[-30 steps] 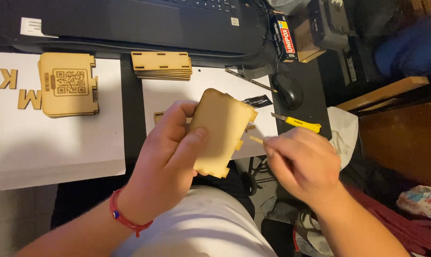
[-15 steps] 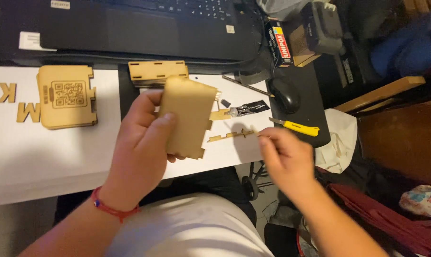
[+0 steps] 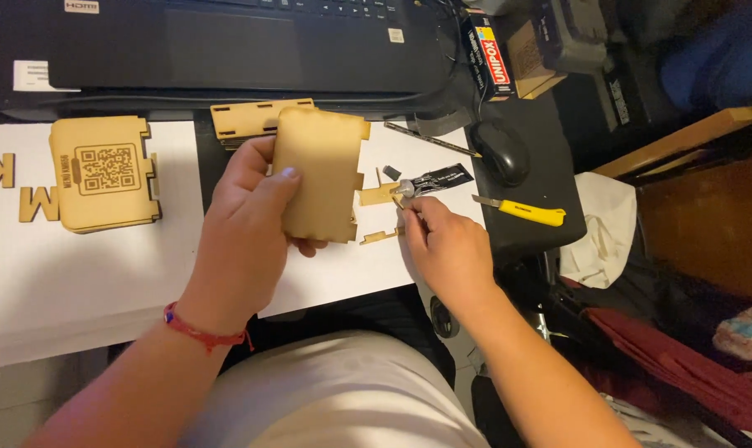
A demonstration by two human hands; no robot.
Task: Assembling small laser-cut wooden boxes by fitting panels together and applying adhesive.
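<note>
Left hand [image 3: 247, 224] clamps an upright wooden panel [image 3: 319, 174] above the white sheet [image 3: 77, 274]; right hand [image 3: 442, 245], just to its right and nearer, pinches the glue tube [image 3: 430, 181] on the desk

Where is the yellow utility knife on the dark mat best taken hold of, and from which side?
Probably the yellow utility knife is best gripped around the middle of its yellow handle, coming from above. It lies flat on the dark mat, clear of the mouse, with its thin metal end pointing left toward the right hand, so keep off that end.
</note>
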